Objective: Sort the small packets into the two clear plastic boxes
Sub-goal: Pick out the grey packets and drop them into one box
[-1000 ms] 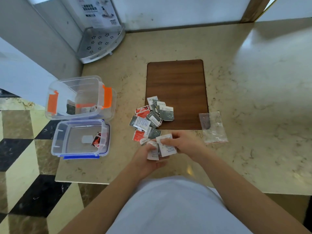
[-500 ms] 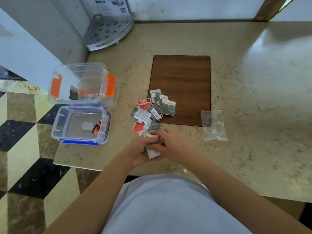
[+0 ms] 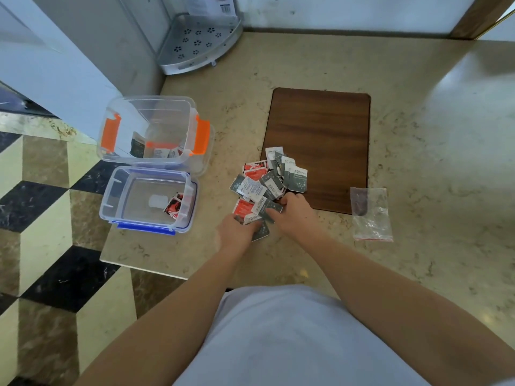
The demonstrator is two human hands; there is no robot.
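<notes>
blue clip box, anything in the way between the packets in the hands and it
Nothing visible does. The left hand and right hand hold packets at the near edge of the pile. The countertop between them and the lidless blue-clipped box is bare.

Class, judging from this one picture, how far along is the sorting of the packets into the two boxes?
Early stage. Done: a few grey and white packets lie in the orange-latched box, and some red ones in the blue-latched box. In hand: the left hand holds a few grey packets; the right hand reaches into the pile. Left: most of the mixed pile on the counter.
</notes>
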